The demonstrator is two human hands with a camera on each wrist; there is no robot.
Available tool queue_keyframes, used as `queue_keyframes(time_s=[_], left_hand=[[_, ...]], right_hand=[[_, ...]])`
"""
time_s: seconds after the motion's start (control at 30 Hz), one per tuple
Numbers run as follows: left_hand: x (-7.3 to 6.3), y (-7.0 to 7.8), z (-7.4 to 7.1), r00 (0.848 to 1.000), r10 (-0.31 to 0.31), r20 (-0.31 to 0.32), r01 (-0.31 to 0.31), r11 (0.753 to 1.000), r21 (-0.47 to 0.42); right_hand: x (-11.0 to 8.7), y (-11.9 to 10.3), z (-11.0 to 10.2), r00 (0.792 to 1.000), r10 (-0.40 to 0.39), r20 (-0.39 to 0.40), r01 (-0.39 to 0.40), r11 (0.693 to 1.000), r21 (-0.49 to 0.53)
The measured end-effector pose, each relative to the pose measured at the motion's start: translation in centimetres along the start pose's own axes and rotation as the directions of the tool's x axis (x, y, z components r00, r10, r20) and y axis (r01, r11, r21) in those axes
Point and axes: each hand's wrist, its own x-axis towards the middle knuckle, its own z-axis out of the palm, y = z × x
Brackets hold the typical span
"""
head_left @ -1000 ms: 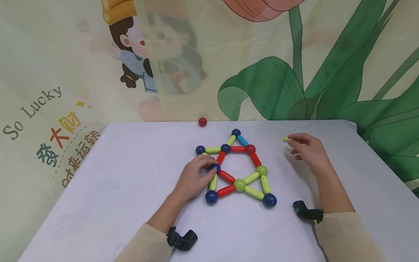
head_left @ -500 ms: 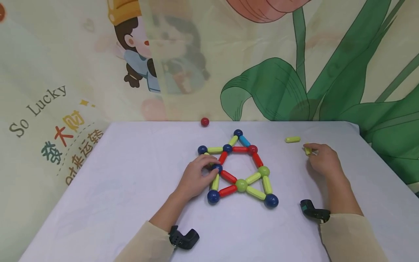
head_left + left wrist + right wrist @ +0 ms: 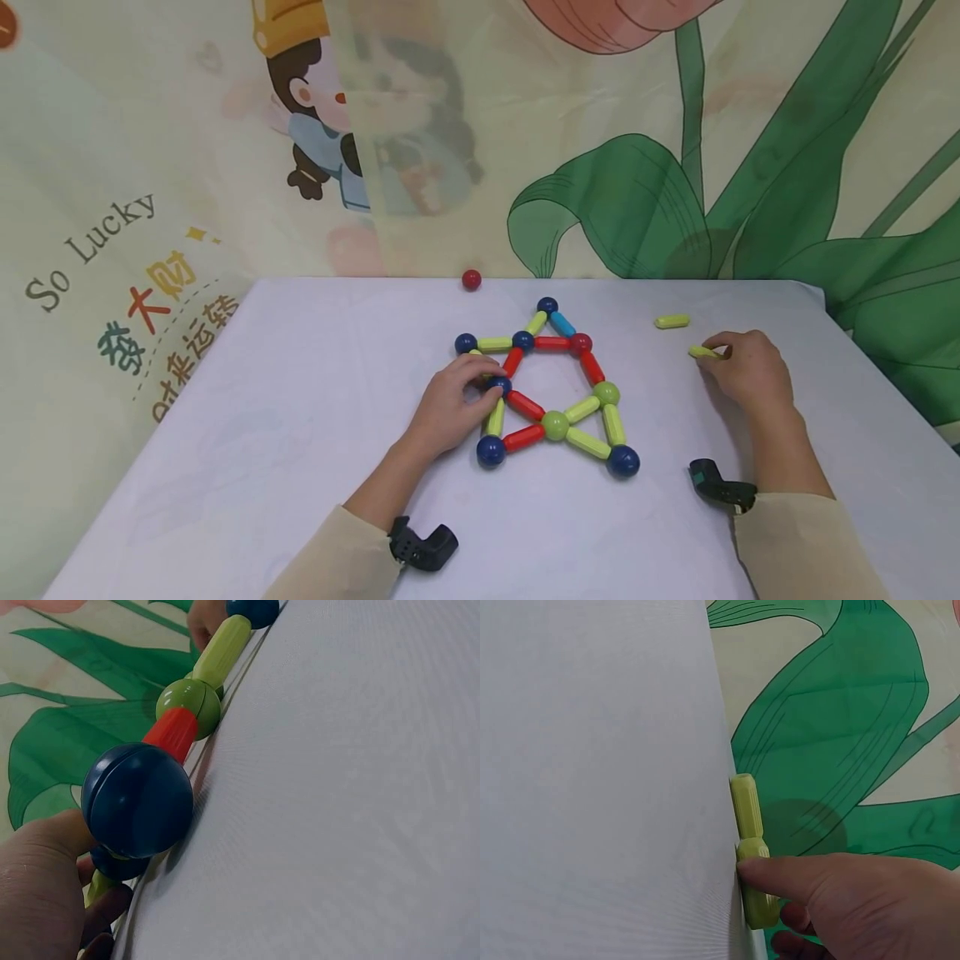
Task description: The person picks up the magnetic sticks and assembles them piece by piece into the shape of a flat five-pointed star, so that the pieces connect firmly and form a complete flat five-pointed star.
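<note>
Flat on the white table lies a magnetic ball-and-rod figure, with a red ring of rods and yellow-green, blue and red outer pieces. My left hand (image 3: 453, 400) is at its left side, thumb and fingers gripping a dark blue ball (image 3: 501, 386); part of a rod there is hidden. Larger in the left wrist view is a corner blue ball (image 3: 137, 800). My right hand (image 3: 750, 372) pinches a yellow-green magnetic rod (image 3: 703, 352) at the table's right; its thumb covers part of that rod (image 3: 761, 907) in the right wrist view.
Just behind my right hand a second yellow-green rod (image 3: 671, 321) lies loose. One red ball (image 3: 471, 280) sits alone at the table's back edge. A printed cloth backdrop (image 3: 442, 242) hangs behind the white table (image 3: 300, 433).
My right hand has let go of one yellow-green rod, moved right and nearer, and taken a second rod, which now points left. My left hand keeps its hold on the blue ball.
</note>
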Motion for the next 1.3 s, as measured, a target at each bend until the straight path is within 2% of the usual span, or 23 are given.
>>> queue_keyframes(time_s=[0.23, 0.47, 0.8, 1.0, 1.17, 1.3], left_hand=[[0.0, 0.1, 0.0, 1.0, 0.0, 0.0, 0.0, 1.0, 0.001], [0.2, 0.1, 0.0, 1.0, 0.005, 0.002, -0.005, 1.0, -0.007], [0.1, -0.1, -0.4, 1.0, -0.007, -0.005, 0.006, 1.0, -0.012], [0.1, -0.2, -0.2, 1.0, -0.015, 0.006, 0.015, 0.999, -0.032], [0.1, -0.2, 0.0, 1.0, -0.018, 0.014, 0.018, 0.999, -0.037], [0.1, -0.2, 0.0, 1.0, -0.017, 0.009, 0.017, 0.999, -0.042]], right_hand=[[0.1, 0.1, 0.2, 0.999, -0.011, 0.043, 0.008, 0.998, 0.057], [0.3, -0.3, 0.3, 0.993, -0.106, 0.045, 0.101, 0.988, 0.113], [1.0, -3.9, 1.0, 0.97, -0.225, 0.095, 0.204, 0.96, 0.192], [1.2, -6.3, 2.1, 0.953, -0.258, 0.157, 0.226, 0.954, 0.196], [1.3, -7.4, 2.5, 0.933, -0.288, 0.216, 0.249, 0.95, 0.191], [1.4, -8.0, 2.6, 0.924, -0.291, 0.246, 0.249, 0.95, 0.188]])
